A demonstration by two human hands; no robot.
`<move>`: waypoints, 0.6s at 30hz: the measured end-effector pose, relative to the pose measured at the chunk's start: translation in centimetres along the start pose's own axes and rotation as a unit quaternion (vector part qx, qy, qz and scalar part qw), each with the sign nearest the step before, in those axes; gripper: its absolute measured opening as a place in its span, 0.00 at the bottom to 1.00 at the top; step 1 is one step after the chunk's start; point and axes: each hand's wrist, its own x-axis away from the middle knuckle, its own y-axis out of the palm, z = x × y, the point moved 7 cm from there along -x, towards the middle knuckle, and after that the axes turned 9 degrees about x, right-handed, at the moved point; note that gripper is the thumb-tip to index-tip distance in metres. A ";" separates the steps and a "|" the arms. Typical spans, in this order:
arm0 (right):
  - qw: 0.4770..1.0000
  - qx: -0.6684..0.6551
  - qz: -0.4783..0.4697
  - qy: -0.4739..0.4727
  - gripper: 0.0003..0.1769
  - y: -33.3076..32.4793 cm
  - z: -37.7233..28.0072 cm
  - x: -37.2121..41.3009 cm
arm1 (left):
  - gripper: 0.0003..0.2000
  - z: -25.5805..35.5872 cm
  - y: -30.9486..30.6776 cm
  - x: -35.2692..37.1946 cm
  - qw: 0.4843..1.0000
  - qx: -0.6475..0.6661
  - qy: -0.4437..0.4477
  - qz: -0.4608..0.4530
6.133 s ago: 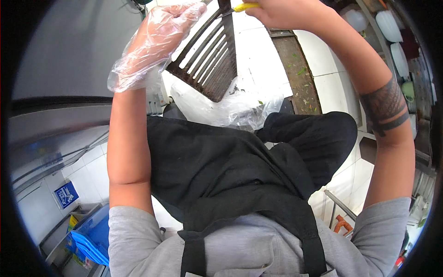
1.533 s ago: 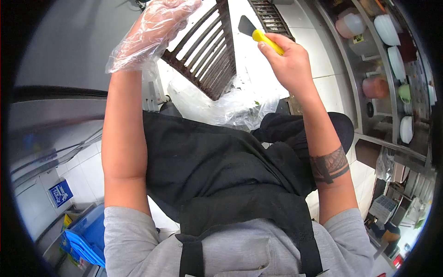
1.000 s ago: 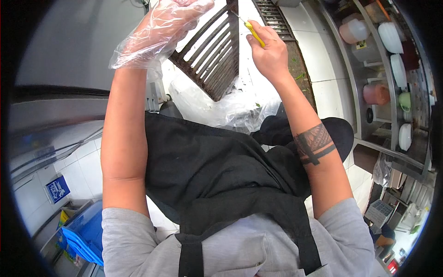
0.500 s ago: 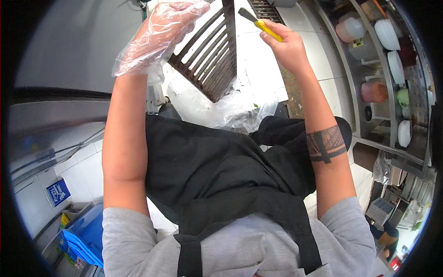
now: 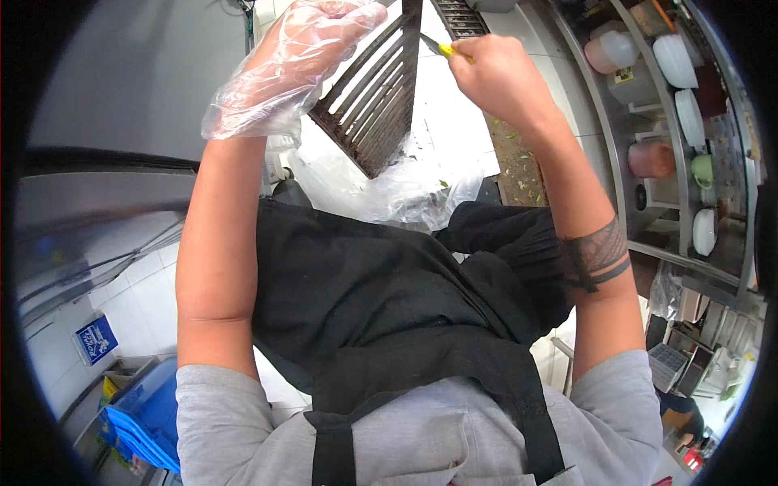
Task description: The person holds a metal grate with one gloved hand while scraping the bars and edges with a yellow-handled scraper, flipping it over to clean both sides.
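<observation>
A dark slatted metal grate [image 5: 381,105] stands tilted over crumpled clear plastic [image 5: 389,194] on the floor. My left hand [image 5: 316,49], in a clear plastic glove, is closed at the grate's upper left edge; the top of the grate is out of frame. My bare right hand [image 5: 506,81] grips a yellow-handled scraper [image 5: 446,50], whose dark blade points left at the grate's right side. Whether the blade touches the grate I cannot tell.
Metal shelves [image 5: 685,170] with bowls and containers run along the right. A grimy floor channel [image 5: 519,170] lies below my right hand, and another slatted grate [image 5: 460,18] is behind. Blue bins [image 5: 146,413] stand at lower left. A person [image 5: 682,415] is at lower right.
My right hand has turned over, and the scraper blade has come lower and nearer the grate. My left hand and the grate have shifted slightly.
</observation>
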 end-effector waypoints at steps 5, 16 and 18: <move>0.997 0.064 -0.046 -0.012 0.17 -1.4 -1.1 -2.1 | 0.19 1.0 1.0 -0.1 0.993 0.082 -0.002 -0.090; 0.990 0.118 -0.081 0.008 0.15 0.1 -2.1 -2.5 | 0.21 2.1 1.8 0.9 0.994 0.065 0.014 -0.084; 0.987 0.130 -0.084 0.047 0.16 -0.3 -2.9 -2.0 | 0.21 1.9 1.8 0.9 0.995 0.043 0.023 -0.083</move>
